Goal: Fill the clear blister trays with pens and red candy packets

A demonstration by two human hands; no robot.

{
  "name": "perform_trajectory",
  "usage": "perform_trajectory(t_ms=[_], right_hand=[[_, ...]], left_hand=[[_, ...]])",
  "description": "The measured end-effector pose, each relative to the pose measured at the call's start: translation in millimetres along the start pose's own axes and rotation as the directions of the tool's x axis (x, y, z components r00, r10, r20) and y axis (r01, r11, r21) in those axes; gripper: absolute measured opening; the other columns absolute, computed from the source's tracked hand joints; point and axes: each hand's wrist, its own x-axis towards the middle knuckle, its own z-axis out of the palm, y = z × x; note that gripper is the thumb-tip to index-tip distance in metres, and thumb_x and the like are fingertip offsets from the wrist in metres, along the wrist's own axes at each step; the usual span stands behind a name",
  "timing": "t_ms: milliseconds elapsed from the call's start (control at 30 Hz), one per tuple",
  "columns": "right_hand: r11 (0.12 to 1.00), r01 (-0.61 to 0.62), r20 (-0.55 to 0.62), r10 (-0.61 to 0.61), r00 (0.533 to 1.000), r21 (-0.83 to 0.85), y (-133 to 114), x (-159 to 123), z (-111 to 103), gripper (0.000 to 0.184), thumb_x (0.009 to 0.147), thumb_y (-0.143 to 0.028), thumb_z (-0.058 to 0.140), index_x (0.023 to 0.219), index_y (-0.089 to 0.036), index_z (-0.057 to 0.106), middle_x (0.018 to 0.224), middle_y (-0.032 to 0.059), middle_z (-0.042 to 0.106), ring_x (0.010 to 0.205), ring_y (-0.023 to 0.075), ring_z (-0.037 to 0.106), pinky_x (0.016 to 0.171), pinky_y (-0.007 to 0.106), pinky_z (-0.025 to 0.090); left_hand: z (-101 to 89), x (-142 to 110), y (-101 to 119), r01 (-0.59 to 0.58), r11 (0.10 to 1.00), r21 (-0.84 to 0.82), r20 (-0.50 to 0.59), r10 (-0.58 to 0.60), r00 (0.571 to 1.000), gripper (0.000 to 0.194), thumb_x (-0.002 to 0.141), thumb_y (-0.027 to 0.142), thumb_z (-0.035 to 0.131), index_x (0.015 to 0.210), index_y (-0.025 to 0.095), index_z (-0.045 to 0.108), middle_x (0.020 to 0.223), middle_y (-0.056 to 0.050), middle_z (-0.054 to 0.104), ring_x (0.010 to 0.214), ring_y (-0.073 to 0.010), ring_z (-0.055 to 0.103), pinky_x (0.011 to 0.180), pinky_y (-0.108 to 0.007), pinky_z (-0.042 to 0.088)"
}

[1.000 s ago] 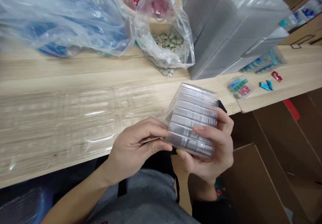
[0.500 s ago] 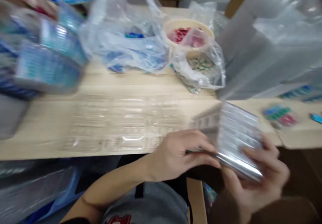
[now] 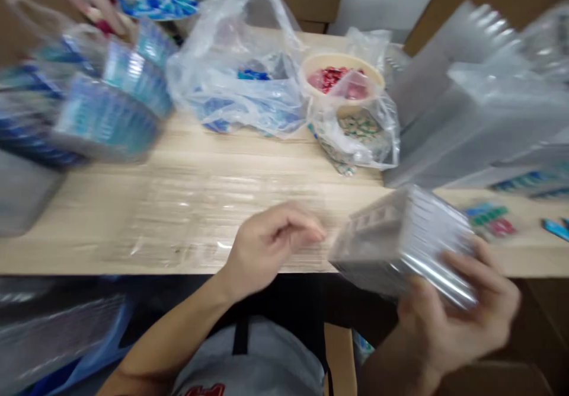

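Observation:
On the right, my right hand (image 3: pixel 471 307) grips a thick stack of clear plastic trays (image 3: pixel 400 242), thumb below and fingers over the near end. The stack is tilted above the table's front edge, its far end pointing left. My left hand (image 3: pixel 271 245) is apart from the stack, its fingers curled together with the tips pointing right; I see nothing in them. Under and behind that hand, clear compartment trays (image 3: pixel 195 218) lie flat on the table. They are see-through, so I cannot count them.
Piled blue-printed packs (image 3: pixel 106 117) stand at the left. Behind are a plastic bag of blue pieces (image 3: pixel 249 99), a cream tub with red pieces (image 3: pixel 342 64) and a bag of patterned pieces (image 3: pixel 360 129). Tall clear plastic stacks (image 3: pixel 471 111) and a small coloured pack (image 3: pixel 493 218) are at the right.
My left hand has let go of the tray stack and moved left. The stack in my right hand has swung so more of its side shows. The whole view has shifted slightly.

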Motion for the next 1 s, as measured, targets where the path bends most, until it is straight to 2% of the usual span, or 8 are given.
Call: perform_trajectory(t_ms=[67,133,267,333,500,633,833,1000], right_hand=[[0.994,0.078,0.028,-0.076,0.997,-0.078,-9,3,8,0.035,0.065,-0.026,0.08,0.097,-0.028,0.069,0.113,0.0036,0.058,0.116,0.0305,0.05,0.105,0.053,0.037],[0.994,0.073,0.11,-0.065,0.992,-0.077,-15,5,9,0.03,0.069,-0.027,0.077,0.095,-0.024,0.064,0.119,0.0066,0.053,0.117,0.0311,0.05,0.098,0.054,0.044],[0.998,-0.023,0.125,0.029,0.992,-0.051,-17,6,6,0.03,0.075,-0.035,0.072,0.099,-0.025,0.057,0.12,0.0075,0.051,0.12,0.0312,0.05,0.094,0.053,0.047],[0.996,-0.09,0.111,0.091,0.99,-0.019,-13,5,4,0.038,0.076,-0.038,0.072,0.107,-0.026,0.054,0.126,0.0081,0.05,0.124,0.0305,0.048,0.099,0.054,0.044],[0.962,-0.273,0.147,0.271,0.951,-0.009,-10,-9,-2,0.046,0.076,-0.036,0.075,0.113,-0.025,0.051,0.128,0.0083,0.049,0.125,0.0263,0.048,0.104,0.05,0.042],[0.934,-0.358,0.19,0.351,0.917,0.004,-17,-17,-5,0.027,0.079,-0.028,0.074,0.097,-0.024,0.055,0.121,0.0054,0.055,0.117,0.0229,0.055,0.096,0.045,0.05],[0.95,-0.311,0.239,0.301,0.923,0.007,-20,-14,-5,0.014,0.08,-0.025,0.073,0.086,-0.022,0.06,0.145,0.0054,0.043,0.132,0.0295,0.045,0.104,0.053,0.045],[0.96,-0.28,0.19,0.274,0.943,0.002,-23,-18,0,0.011,0.082,-0.024,0.069,0.084,-0.021,0.059,0.141,0.007,0.048,0.13,0.0302,0.047,0.103,0.055,0.046]], left_hand=[[1.0,-1,0,0.017,0.997,0.071,0.076,-0.022,0.997,0.01,0.083,0.027,0.07,0.091,0.021,0.068,0.091,-0.003,0.071,0.09,-0.016,0.068,0.082,-0.027,0.057],[8.3,-1,-3,0.097,0.993,0.061,0.164,-0.106,0.981,0.028,0.079,0.027,0.074,0.105,0.022,0.064,0.105,-0.004,0.069,0.103,-0.0173,0.065,0.089,-0.027,0.055],[27.6,0,-13,0.223,0.974,0.043,0.261,-0.226,0.938,0.013,0.085,0.026,0.067,0.097,0.02,0.063,0.094,-0.002,0.069,0.089,-0.0137,0.067,0.078,-0.023,0.057],[33.8,1,-17,0.191,0.98,0.055,0.213,-0.198,0.957,0.007,0.087,0.025,0.063,0.089,0.018,0.065,0.085,-0.001,0.069,0.079,-0.012,0.067,0.071,-0.021,0.057],[38.9,4,-17,0.229,0.973,0.039,0.022,-0.23,0.973,0.02,0.083,0.038,0.067,0.084,0.018,0.064,0.073,0.001,0.068,0.065,-0.0103,0.065,0.058,-0.019,0.055],[39.5,4,-16,0.208,0.973,0.097,0.034,-0.212,0.977,0.019,0.083,0.037,0.068,0.084,0.019,0.067,0.073,0.002,0.069,0.064,-0.0104,0.064,0.058,-0.019,0.054],[31.8,1,-14,0.177,0.966,0.188,0.077,-0.194,0.978,0.009,0.086,0.027,0.064,0.09,0.021,0.069,0.079,0.002,0.069,0.07,-0.0095,0.064,0.062,-0.017,0.052],[27.5,-1,-6,0.163,0.961,0.224,0.14,-0.198,0.97,0.007,0.086,0.026,0.065,0.089,0.022,0.07,0.083,0.001,0.069,0.07,-0.0097,0.063,0.062,-0.018,0.053]])
